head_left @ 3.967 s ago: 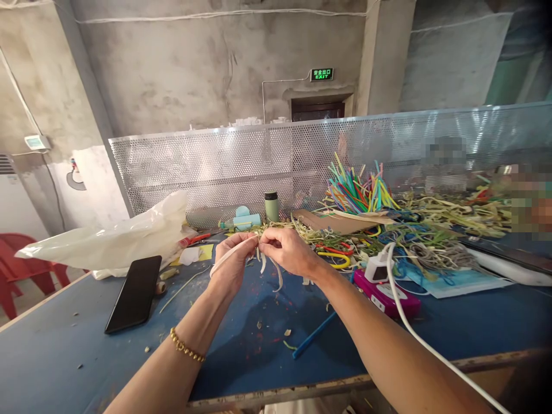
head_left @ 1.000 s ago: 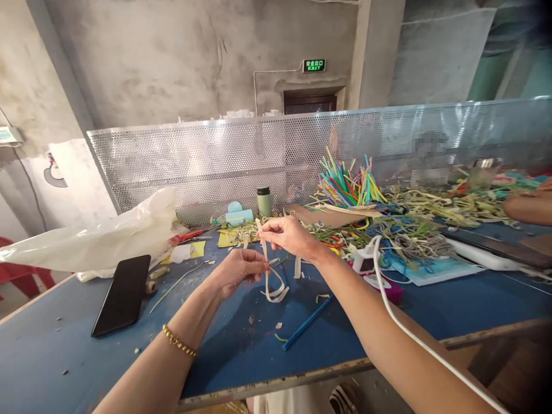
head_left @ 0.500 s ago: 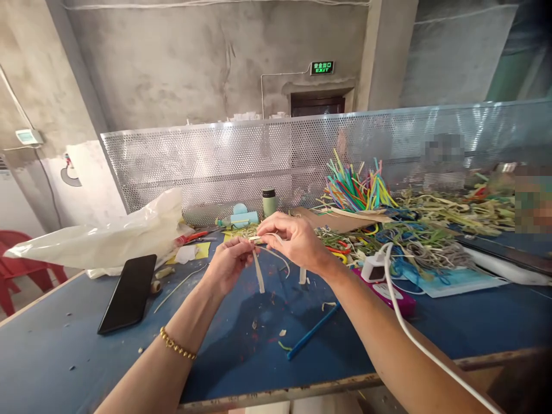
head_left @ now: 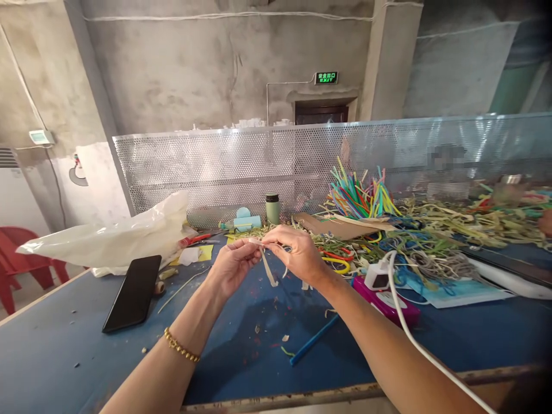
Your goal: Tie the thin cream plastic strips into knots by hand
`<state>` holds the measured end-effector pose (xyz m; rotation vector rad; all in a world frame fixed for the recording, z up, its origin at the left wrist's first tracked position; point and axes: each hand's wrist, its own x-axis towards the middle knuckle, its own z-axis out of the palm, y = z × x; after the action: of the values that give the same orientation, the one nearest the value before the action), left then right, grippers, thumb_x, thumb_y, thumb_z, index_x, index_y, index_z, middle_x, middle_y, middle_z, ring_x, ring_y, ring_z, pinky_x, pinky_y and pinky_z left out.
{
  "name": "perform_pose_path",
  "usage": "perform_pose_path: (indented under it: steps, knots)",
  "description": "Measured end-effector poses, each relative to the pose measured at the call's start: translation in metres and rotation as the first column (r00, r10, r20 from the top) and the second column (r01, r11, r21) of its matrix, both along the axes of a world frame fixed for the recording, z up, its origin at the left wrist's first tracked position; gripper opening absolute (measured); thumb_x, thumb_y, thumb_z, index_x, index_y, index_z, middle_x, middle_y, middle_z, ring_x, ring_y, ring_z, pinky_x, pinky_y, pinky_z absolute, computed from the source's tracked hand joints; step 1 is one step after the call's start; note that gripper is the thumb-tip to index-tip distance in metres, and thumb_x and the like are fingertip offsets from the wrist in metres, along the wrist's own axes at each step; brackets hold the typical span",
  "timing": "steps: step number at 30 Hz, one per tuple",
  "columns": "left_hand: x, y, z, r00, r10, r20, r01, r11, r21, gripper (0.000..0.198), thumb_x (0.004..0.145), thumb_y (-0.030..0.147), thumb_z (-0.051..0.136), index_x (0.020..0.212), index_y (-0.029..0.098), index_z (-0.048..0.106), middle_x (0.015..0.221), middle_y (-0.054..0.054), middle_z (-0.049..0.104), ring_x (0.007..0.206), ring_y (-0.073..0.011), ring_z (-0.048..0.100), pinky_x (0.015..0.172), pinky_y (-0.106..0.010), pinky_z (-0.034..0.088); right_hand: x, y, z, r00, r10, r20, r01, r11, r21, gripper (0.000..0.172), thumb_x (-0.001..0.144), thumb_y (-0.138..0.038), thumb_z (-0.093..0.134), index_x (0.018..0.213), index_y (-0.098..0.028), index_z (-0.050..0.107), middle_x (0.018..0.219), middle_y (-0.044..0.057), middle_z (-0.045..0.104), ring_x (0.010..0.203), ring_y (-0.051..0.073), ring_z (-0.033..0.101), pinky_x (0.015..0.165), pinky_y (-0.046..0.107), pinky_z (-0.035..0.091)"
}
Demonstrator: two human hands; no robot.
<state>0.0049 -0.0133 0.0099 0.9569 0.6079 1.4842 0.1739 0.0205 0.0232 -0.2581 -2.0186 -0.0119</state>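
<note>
Above the middle of the blue table, my left hand (head_left: 236,261) and my right hand (head_left: 294,252) meet with their fingertips close together. Between them they pinch a pale flat strip (head_left: 269,271), whose loose end dangles below the fingers. Its upper part is mostly covered by my fingertips. A curved bit of pale strip also shows under my right hand. Below on the table lies a blue tube-like stick (head_left: 314,340), with small scraps around it.
A black phone (head_left: 133,293) and a pale plastic bag (head_left: 112,233) lie left. Behind stand a green bottle (head_left: 272,209) and a bunch of coloured sticks (head_left: 360,192). Right are a purple power strip (head_left: 394,305) with a white cable (head_left: 414,336), a blue mask (head_left: 461,292) and heaped strips (head_left: 457,224).
My right hand's fingertips have come closer to the left ones, and the strip's dangling end has swung slightly right. The whole view has tilted up a little.
</note>
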Motion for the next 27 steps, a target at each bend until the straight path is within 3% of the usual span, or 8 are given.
perform_pose_path:
  steps: [8, 18, 24, 27]
  knots:
    - [0.005, -0.004, 0.002, 1.000, -0.020, 0.006, 0.019, 0.999, 0.049, 0.020, 0.058, 0.011, 0.086, 0.072, 0.007, 0.072, 0.069, -0.003, 0.064, 0.063, -0.0083, 0.058, 0.062, -0.019, 0.049, 0.001, 0.003, -0.004, 0.998, -0.057, -0.013, 0.058, 0.997, 0.043, 0.013, 0.090, -0.013, 0.059, 0.091, -0.019, 0.070, 0.089, 0.005, 0.071, 0.086, 0.016, 0.064, 0.081, 0.031, 0.052]
    - [0.005, -0.003, -0.001, 0.997, 0.074, -0.005, -0.073, 0.995, 0.062, 0.021, 0.056, 0.016, 0.086, 0.068, 0.008, 0.071, 0.064, -0.002, 0.061, 0.059, -0.0077, 0.056, 0.057, -0.018, 0.045, -0.003, 0.003, -0.007, 1.000, 0.002, 0.016, -0.003, 0.998, 0.055, 0.014, 0.090, -0.011, 0.058, 0.090, -0.019, 0.070, 0.090, 0.005, 0.071, 0.088, 0.016, 0.064, 0.081, 0.032, 0.052]
    - [0.001, 0.000, -0.002, 0.987, 0.154, -0.040, -0.151, 0.986, 0.071, 0.020, 0.055, 0.017, 0.084, 0.065, 0.009, 0.069, 0.064, -0.001, 0.060, 0.056, -0.0071, 0.053, 0.054, -0.020, 0.041, 0.002, 0.000, -0.002, 0.996, -0.059, 0.068, 0.057, 0.998, 0.030, 0.040, 0.079, 0.006, 0.043, 0.086, -0.020, 0.072, 0.094, 0.005, 0.066, 0.094, 0.017, 0.060, 0.084, 0.033, 0.048]
    - [-0.001, 0.002, -0.005, 0.974, 0.216, -0.073, -0.211, 0.975, 0.069, 0.021, 0.055, 0.019, 0.084, 0.064, 0.010, 0.068, 0.061, -0.001, 0.060, 0.054, -0.0072, 0.052, 0.054, -0.022, 0.039, 0.001, -0.008, 0.000, 0.988, -0.140, 0.067, 0.137, 0.990, 0.038, 0.042, 0.074, 0.007, 0.042, 0.082, -0.020, 0.072, 0.091, 0.005, 0.065, 0.092, 0.018, 0.057, 0.086, 0.035, 0.045]
